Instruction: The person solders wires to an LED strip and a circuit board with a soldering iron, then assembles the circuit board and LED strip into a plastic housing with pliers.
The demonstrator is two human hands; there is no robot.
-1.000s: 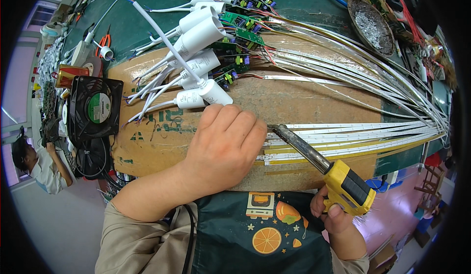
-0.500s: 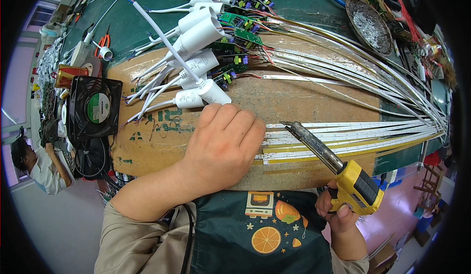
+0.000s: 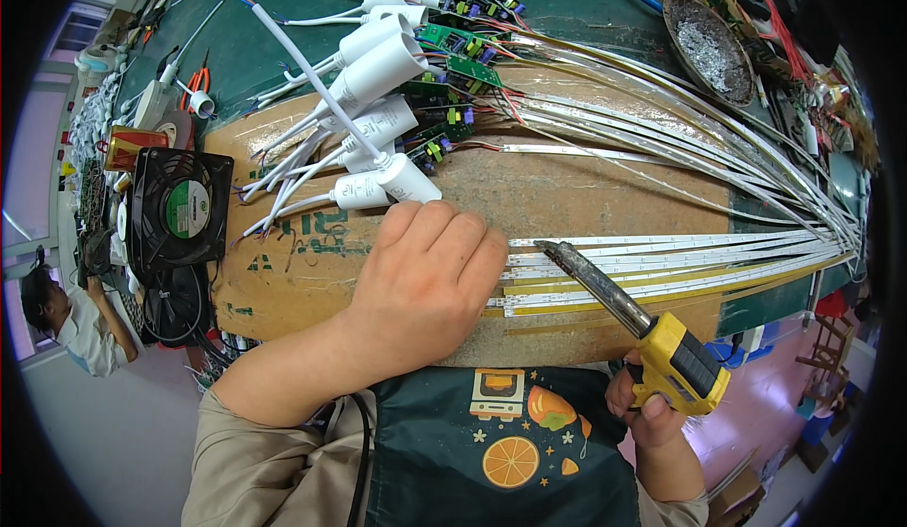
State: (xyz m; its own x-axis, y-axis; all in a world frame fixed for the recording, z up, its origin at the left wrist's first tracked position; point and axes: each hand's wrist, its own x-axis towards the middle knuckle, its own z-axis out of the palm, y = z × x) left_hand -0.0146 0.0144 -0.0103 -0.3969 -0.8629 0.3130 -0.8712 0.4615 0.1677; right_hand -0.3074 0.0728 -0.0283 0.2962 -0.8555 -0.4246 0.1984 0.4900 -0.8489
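My left hand [image 3: 425, 286] is closed, knuckles up, over the near middle of the cardboard [image 3: 576, 198]. What its fingers grip is hidden below the palm. Just past the knuckles lies a white plastic cap [image 3: 410, 181] with a white cable. My right hand [image 3: 650, 412] grips a yellow and black soldering gun [image 3: 682, 362], its dark tip pointing up-left over the ends of several white LED strips [image 3: 642, 261]. These strip ends run up to the fingers of my left hand. Beyond, more white caps [image 3: 378, 66] lie beside green circuit boards [image 3: 474, 72] wired to other strips.
A black fan [image 3: 181, 208] stands at the left, near red-handled pliers [image 3: 198, 81]. At the far right is a round dish [image 3: 709, 45] of silvery bits. A dark patterned apron [image 3: 510, 423] covers my lap. Another person [image 3: 80, 324] sits at far left.
The soldering gun has shifted slightly left and down, its tip a little nearer my left hand. My left hand has hardly moved.
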